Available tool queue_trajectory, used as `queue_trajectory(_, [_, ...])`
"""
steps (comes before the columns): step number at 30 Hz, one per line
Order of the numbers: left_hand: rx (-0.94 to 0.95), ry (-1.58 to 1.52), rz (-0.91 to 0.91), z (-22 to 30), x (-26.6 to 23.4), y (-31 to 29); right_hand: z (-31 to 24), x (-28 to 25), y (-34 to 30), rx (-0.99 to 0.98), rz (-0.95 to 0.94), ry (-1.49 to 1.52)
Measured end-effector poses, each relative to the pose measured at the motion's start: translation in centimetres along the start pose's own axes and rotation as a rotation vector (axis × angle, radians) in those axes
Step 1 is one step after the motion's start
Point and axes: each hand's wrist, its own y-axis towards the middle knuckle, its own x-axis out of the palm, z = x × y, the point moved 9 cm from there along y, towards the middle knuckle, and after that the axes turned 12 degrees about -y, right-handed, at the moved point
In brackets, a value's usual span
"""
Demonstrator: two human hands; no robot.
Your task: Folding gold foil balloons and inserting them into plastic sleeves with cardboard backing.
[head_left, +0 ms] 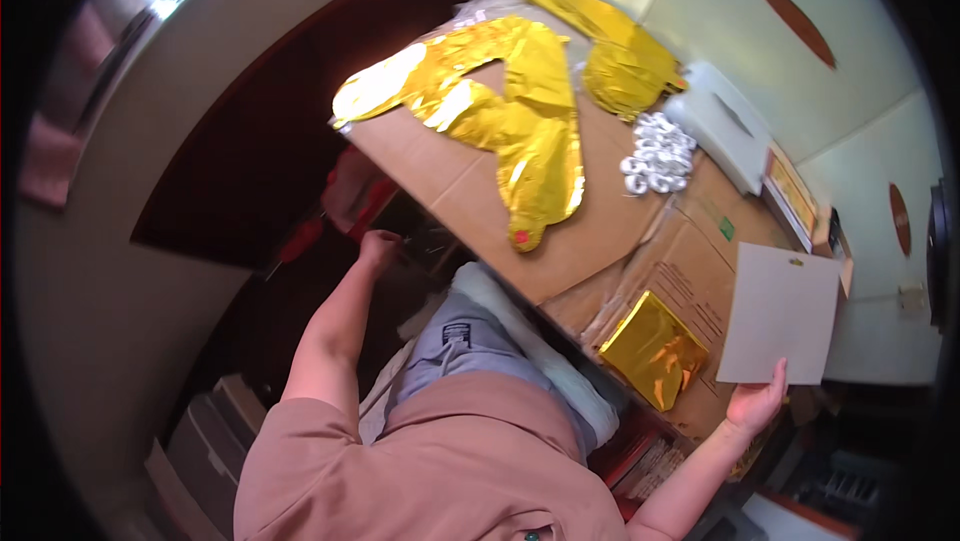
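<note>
My right hand (757, 403) grips the lower edge of a light grey card sheet (780, 316) with a small hang hole at its top. Beside it on the cardboard-covered table lies a folded gold foil balloon (652, 351). Off the table's left edge, low down, my left hand (378, 249) has its fingers curled; what they hold, if anything, is too small to make out. A large flat gold foil balloon (540, 126) is spread over the table's far half, its tail towards me. Another gold foil balloon (625, 56) rests behind it.
White ribbon coils (660, 153) are heaped right of the balloons. A white plastic case (715, 121) and a book-like box (790, 196) stand along the right edge, against pale cabinets (800, 71). A dark headboard-like panel (240, 141) rises at the left.
</note>
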Motion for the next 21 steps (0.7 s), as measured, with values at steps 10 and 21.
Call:
queue_trajectory(10, [0.543, 1.059, -0.659, 12.2, 10.0, -8.6, 2.3, 1.7, -2.2, 0.163, 0.041, 0.104])
queue_trajectory(21, [0.355, -0.012, -1.116, 41.2, 26.8, -27.2, 3.4, 8.1, -3.5, 0.185, -0.144, 0.126])
